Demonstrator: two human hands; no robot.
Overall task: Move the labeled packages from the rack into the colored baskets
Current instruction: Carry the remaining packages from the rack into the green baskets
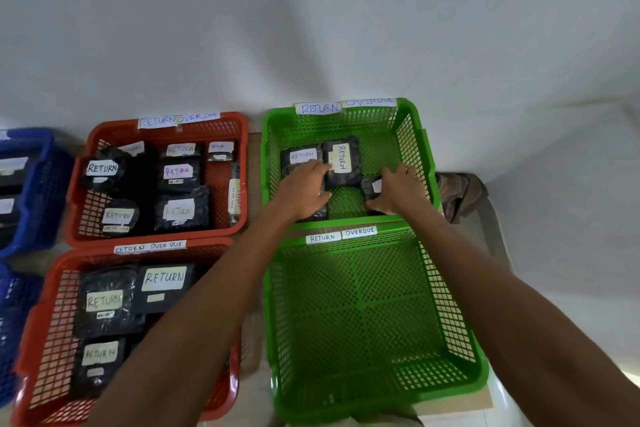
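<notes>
Both hands are down in the far green plastic mesh basket [412, 135]. The left hand [304, 187] lies with fingers stretched over a black wrapped package [317, 215], and the right hand [398, 191] curls round a small black labelled package [371, 185]. Two RETURN-marked black packages [341, 159] sit just behind.
</notes>
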